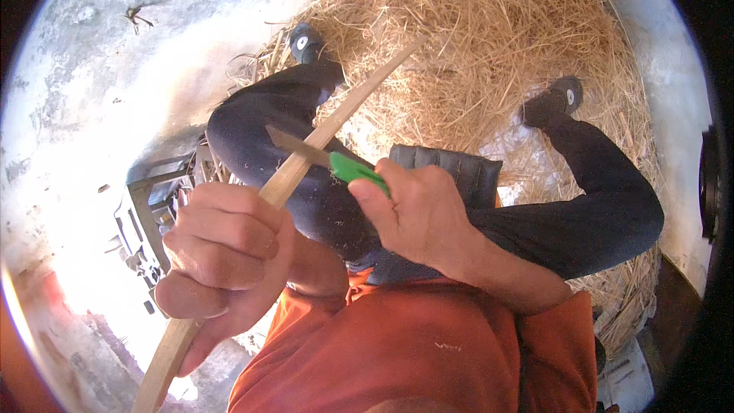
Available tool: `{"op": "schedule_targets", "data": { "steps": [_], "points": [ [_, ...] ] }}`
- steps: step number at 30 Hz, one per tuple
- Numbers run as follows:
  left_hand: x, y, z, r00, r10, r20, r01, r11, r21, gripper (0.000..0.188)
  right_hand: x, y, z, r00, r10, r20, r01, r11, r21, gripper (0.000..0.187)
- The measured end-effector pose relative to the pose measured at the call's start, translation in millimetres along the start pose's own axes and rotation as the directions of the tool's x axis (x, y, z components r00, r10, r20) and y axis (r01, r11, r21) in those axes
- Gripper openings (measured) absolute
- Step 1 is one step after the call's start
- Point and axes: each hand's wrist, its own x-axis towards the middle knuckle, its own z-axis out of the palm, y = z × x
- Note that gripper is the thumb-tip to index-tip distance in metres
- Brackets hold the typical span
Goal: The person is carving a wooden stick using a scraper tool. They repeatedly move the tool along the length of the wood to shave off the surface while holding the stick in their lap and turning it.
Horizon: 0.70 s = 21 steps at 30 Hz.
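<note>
My left hand (222, 252) is closed round a long wooden strip (359, 95), which slants from the lower left up to a narrow tip over the straw. In my right hand (424, 210) is a knife (358, 171) with a green handle, the fingers wrapped round it. Its blade (287, 140) lies across the strip, beyond my left fist, and seems to touch the wood. Part of the handle is hidden inside my right hand. Both hands are above my lap, near my dark trousers (260, 126).
Loose straw or shavings (474, 23) cover the floor between and beyond my feet. A black padded seat edge (447, 168) shows between my legs. To the left, a dark frame (141, 206) stands by a pale, stained wall (153, 53).
</note>
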Motion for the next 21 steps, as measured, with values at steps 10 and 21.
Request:
{"op": "schedule_targets", "data": {
  "steps": [10,21],
  "points": [
    [0.2,1.3,0.5,0.999,-0.032,0.026,0.033,0.999,-0.015,0.058,3.4,41.6,27.2,0.993,-0.067,-0.101,0.067,0.998,-0.008,0.046],
    [-1.4,1.5,-10.2,0.999,-0.009,-0.038,0.01,0.999,0.031,0.059,33.6,72.1,22.6,0.97,0.243,-0.016,-0.244,0.966,-0.08,0.057]
  ]
}}
